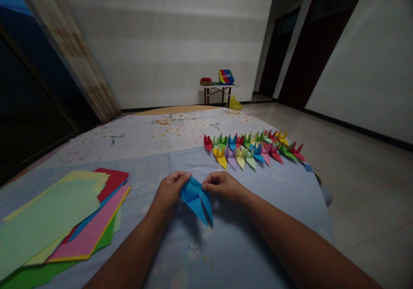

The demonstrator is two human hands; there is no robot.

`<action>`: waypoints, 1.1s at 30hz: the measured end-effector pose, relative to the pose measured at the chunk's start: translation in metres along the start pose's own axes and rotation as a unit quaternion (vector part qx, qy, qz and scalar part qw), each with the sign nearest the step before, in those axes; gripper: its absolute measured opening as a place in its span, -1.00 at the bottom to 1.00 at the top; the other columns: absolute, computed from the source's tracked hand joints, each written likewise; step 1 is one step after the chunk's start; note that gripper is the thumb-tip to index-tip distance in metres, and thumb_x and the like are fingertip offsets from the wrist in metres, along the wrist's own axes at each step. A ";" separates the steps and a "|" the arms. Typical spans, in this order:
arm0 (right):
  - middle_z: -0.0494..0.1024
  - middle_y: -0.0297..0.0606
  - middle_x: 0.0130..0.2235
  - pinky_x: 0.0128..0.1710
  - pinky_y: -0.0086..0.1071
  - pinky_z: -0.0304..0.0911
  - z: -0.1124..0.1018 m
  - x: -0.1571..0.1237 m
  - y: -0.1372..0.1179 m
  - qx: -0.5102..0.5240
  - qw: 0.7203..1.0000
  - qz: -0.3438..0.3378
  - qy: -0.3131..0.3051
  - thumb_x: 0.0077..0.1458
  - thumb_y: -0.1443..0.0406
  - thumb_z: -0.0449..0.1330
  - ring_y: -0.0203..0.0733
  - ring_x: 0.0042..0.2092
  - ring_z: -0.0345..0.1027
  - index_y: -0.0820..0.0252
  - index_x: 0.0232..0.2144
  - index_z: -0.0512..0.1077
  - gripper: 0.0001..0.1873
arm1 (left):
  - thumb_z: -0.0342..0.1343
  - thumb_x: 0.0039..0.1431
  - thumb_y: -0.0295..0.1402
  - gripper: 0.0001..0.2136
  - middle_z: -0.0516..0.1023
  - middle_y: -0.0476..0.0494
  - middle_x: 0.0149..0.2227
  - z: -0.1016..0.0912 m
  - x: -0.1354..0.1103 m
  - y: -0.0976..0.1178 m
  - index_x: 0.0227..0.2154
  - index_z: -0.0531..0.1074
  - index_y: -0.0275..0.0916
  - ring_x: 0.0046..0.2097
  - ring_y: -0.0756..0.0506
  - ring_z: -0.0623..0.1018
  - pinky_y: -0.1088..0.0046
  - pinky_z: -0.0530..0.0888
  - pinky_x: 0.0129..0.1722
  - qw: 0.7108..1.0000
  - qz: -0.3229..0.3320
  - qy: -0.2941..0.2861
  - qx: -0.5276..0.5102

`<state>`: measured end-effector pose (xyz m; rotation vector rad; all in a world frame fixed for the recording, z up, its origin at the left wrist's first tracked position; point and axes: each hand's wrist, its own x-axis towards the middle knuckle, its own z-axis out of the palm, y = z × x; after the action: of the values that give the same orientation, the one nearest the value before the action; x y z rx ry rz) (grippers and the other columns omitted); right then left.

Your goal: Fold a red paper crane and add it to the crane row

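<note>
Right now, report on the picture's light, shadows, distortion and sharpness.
Head view: dim light, faint bands across the plain white wall; head view: soft shadow on the pale blue floral cloth below the folded blue paper; head view: the beige patterned curtain and dark brown door slant, probably from lens distortion; head view: lettering on the multicoloured boxy bag is too small and soft to read.

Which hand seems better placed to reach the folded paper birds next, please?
Probably the right hand, nearer the paper birds; the left hand also holds the blue paper but sits farther away.
</note>
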<state>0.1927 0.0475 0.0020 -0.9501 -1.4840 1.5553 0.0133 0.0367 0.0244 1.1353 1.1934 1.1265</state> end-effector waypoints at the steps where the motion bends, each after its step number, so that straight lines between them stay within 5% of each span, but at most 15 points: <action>1: 0.39 -0.40 -0.58 -0.50 -0.49 0.07 0.000 0.000 0.000 -0.005 1.000 0.002 0.002 -0.21 0.15 0.32 -0.43 -0.56 0.18 0.29 -0.53 0.41 -0.70 | 0.19 -0.10 -0.17 -0.73 0.39 0.07 -0.63 0.000 0.001 -0.001 -0.50 0.39 -0.30 -0.61 0.07 0.33 0.57 0.28 -0.57 1.000 0.000 0.000 0.001; 4: 0.39 -0.40 -0.60 -0.53 -0.51 0.06 0.000 0.001 0.003 -0.033 0.999 0.011 0.021 -0.17 0.19 0.29 -0.43 -0.57 0.17 0.29 -0.53 0.42 -0.75 | 0.16 -0.09 -0.13 -0.69 0.49 -0.03 -0.52 -0.002 0.004 -0.001 -0.42 0.41 -0.31 -0.52 0.00 0.43 0.49 0.36 -0.47 1.000 0.014 0.017 0.022; 7: 0.40 -0.39 -0.61 -0.56 -0.51 0.05 -0.001 0.002 0.006 -0.107 0.991 0.025 0.073 -0.11 0.23 0.23 -0.42 -0.59 0.16 0.29 -0.53 0.44 -0.81 | 0.08 0.00 -0.12 -0.66 0.53 -0.19 -0.27 -0.003 0.001 0.003 -0.27 0.39 -0.29 -0.27 -0.13 0.51 0.34 0.41 -0.27 0.978 0.109 0.083 0.156; 10: 0.46 -0.35 -0.57 -0.53 -0.51 0.07 -0.003 0.003 0.007 -0.237 0.963 0.010 0.124 -0.09 0.28 0.19 -0.38 -0.54 0.24 0.27 -0.51 0.48 -0.86 | 0.00 0.10 -0.21 -0.72 0.49 -0.23 -0.15 0.003 -0.013 0.009 -0.19 0.39 -0.26 -0.08 -0.19 0.44 0.21 0.32 -0.08 0.888 0.253 0.077 0.376; 12: 0.50 -0.33 -0.54 -0.49 -0.50 0.09 -0.005 0.002 0.006 -0.329 0.936 -0.012 0.124 -0.08 0.30 0.18 -0.34 -0.49 0.29 0.24 -0.51 0.51 -0.87 | -0.03 0.14 -0.28 -0.78 0.51 -0.19 -0.17 0.012 -0.024 0.011 -0.23 0.41 -0.24 -0.07 -0.18 0.43 0.16 0.25 -0.02 0.819 0.312 -0.015 0.482; 16: 0.54 -0.30 -0.49 -0.37 -0.45 0.10 -0.009 0.002 0.003 -0.454 0.884 -0.031 0.104 -0.05 0.25 0.17 -0.28 -0.40 0.34 0.16 -0.50 0.54 -0.83 | -0.02 0.16 -0.28 -0.77 0.52 -0.18 -0.14 0.031 -0.043 0.006 -0.19 0.43 -0.21 -0.05 -0.20 0.43 0.06 0.15 0.05 0.739 0.294 -0.121 0.594; 20: 0.56 -0.29 -0.41 -0.27 -0.36 0.04 -0.009 0.002 0.000 -0.500 0.858 -0.007 0.116 -0.04 0.17 0.17 -0.20 -0.27 0.32 0.09 -0.46 0.54 -0.81 | -0.03 0.16 -0.19 -0.71 0.48 -0.23 -0.06 0.038 -0.048 -0.001 -0.15 0.43 -0.21 0.03 -0.24 0.38 -0.01 0.05 0.10 0.716 0.262 -0.153 0.629; 33: 0.52 -0.28 -0.36 -0.20 -0.29 -0.05 -0.005 0.008 0.004 -0.490 0.859 -0.012 0.148 -0.04 0.14 0.20 -0.16 -0.18 0.25 0.12 -0.44 0.51 -0.80 | -0.05 0.16 -0.14 -0.70 0.44 -0.20 -0.02 0.031 -0.043 0.002 -0.18 0.45 -0.16 0.12 -0.26 0.29 -0.11 -0.16 0.14 0.715 0.263 -0.177 0.623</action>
<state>0.1938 0.0570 -0.0018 -1.6199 -2.0422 0.4902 0.0421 -0.0071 0.0318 2.7215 1.3159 0.2559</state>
